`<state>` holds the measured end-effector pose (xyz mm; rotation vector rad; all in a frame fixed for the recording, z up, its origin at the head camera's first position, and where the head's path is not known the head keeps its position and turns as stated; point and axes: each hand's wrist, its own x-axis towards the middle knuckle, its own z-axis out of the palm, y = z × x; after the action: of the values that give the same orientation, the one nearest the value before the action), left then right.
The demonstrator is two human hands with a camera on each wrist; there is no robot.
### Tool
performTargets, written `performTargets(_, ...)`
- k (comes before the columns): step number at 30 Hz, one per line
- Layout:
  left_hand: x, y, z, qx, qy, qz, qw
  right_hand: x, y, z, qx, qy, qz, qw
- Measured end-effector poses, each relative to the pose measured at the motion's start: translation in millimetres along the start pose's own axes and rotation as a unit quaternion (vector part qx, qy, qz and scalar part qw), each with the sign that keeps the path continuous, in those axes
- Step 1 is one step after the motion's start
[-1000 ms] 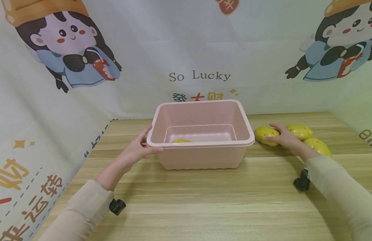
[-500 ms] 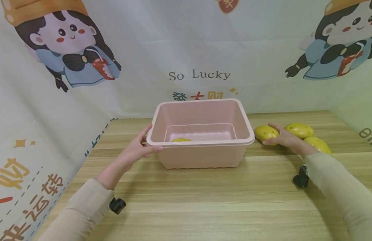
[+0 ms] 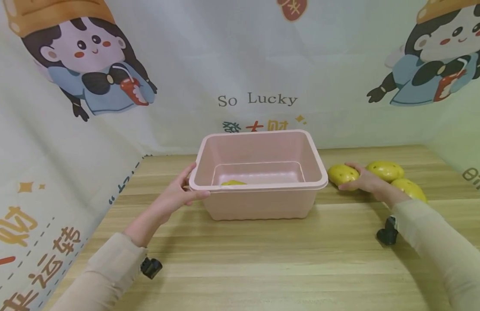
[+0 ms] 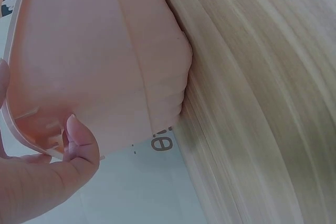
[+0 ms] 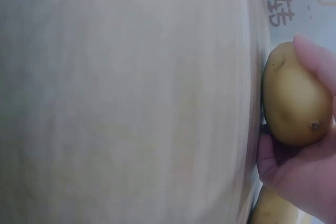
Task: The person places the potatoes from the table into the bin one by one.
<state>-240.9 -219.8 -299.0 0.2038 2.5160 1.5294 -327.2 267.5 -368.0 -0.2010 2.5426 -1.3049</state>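
Note:
A pink plastic basin (image 3: pixel 263 205) stands on the wooden table in the middle of the head view. My left hand (image 3: pixel 173 199) grips its left front corner by the rim, and the left wrist view shows curled fingers (image 4: pixel 83 148) at that corner. Inside the basin, part of a yellow potato (image 3: pixel 233 182) shows above the front rim. To the right of the basin, my right hand (image 3: pixel 366 181) holds another potato (image 3: pixel 342 173) from its right side. In the right wrist view, thumb and fingers lie around this potato (image 5: pixel 294 98), which sits low at the tabletop.
Two more potatoes, one farther back (image 3: pixel 385 170) and one nearer (image 3: pixel 410 190), lie just right of my right hand. A printed white cloth (image 3: pixel 178 86) hangs behind the wooden table (image 3: pixel 255 263) and along its sides.
My right hand's fingers have drawn in closer around the potato. The left hand and the basin have stayed in place.

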Motion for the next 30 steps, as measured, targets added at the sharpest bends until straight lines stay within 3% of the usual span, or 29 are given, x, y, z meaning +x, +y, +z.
performTargets(6, -1.2, -1.0, 0.2, -0.002, 0.005, -0.004, 1.0, -2.5, -0.1, -4.6, 0.074, -0.017, -0.01, 0.997)
performTargets(15, 0.2, -2.4, 0.0, -0.003, -0.002, 0.003, 1.0, -12.5, -19.7, -17.0, 0.156, -0.029, -0.024, 0.987)
performTargets(30, 0.7, -1.8, 0.6, -0.001, -0.001, 0.004, 1.0, -23.6, -51.5, -44.8, 0.111, -0.017, -0.031, 0.993)
